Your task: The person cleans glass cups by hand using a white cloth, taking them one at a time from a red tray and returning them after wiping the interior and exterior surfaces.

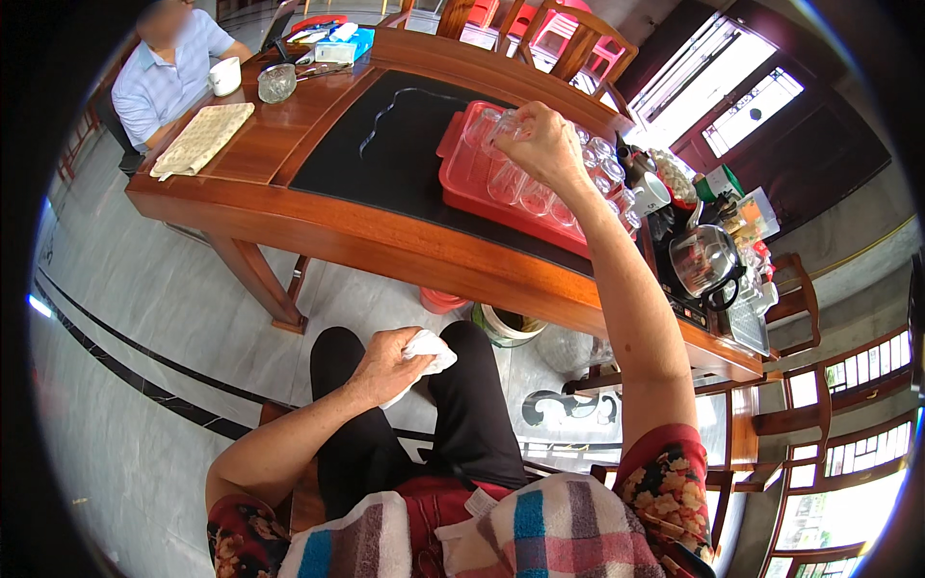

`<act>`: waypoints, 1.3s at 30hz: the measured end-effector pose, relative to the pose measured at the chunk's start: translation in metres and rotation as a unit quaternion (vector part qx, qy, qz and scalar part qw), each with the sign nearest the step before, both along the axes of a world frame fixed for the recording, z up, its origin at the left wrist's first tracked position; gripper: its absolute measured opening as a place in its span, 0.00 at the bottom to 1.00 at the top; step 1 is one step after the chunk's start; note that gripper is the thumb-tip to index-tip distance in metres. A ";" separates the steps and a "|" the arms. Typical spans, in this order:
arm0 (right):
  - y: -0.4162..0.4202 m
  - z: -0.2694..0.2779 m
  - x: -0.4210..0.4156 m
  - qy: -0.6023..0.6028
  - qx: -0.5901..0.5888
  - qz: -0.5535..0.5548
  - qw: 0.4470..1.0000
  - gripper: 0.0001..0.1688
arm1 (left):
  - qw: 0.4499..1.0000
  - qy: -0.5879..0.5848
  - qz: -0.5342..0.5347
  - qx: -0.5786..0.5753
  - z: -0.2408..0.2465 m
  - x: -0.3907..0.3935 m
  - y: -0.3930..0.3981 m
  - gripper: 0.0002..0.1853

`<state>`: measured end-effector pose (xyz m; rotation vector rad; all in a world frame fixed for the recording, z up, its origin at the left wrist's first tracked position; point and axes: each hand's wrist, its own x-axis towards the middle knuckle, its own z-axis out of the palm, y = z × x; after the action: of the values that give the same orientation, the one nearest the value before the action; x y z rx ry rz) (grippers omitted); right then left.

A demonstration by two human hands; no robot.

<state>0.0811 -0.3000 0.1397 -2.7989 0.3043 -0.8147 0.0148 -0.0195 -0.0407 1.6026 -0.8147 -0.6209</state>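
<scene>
My right hand [542, 141] is over a red plastic tray [473, 204], its fingers around a clear drinking glass [504, 131] at the tray's far left part. Whether that glass touches the tray cannot be told. Several more clear glasses [536, 196] fill the tray's middle and right side; my right hand and forearm hide some of them. Above my lap, my left hand [386, 365] grips a crumpled white cloth [431, 352]. A checked towel [571, 513] lies across my body.
The tray rests on a black inlay [347, 159] in a wooden table [405, 224]. To its right are a white mug [652, 191] and a glass kettle [704, 260]. Leftward lie a folded cloth [204, 139] and a glass bowl [277, 83]. A person [170, 79] sits beyond. Buckets [506, 329] stand below.
</scene>
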 end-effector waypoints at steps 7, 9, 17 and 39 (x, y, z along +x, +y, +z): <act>0.024 0.004 -0.005 0.067 -0.037 0.057 0.995 0.21 | 1.000 -0.012 -0.009 0.015 -0.001 0.002 0.001 0.08; 0.027 0.006 -0.007 0.087 -0.053 0.057 0.993 0.19 | 0.999 -0.026 -0.006 0.027 0.000 0.002 0.000 0.08; 0.023 0.009 -0.013 0.142 -0.108 0.079 0.981 0.24 | 1.000 -0.024 -0.003 0.007 -0.004 0.003 -0.001 0.09; -0.010 0.015 0.053 0.174 -0.179 0.059 0.967 0.24 | 0.999 -0.031 -0.002 0.028 -0.005 0.006 0.000 0.08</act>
<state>0.1341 -0.3100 0.1543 -3.2596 0.0421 -0.3755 0.0211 -0.0199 -0.0459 1.6787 -0.8533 -0.6027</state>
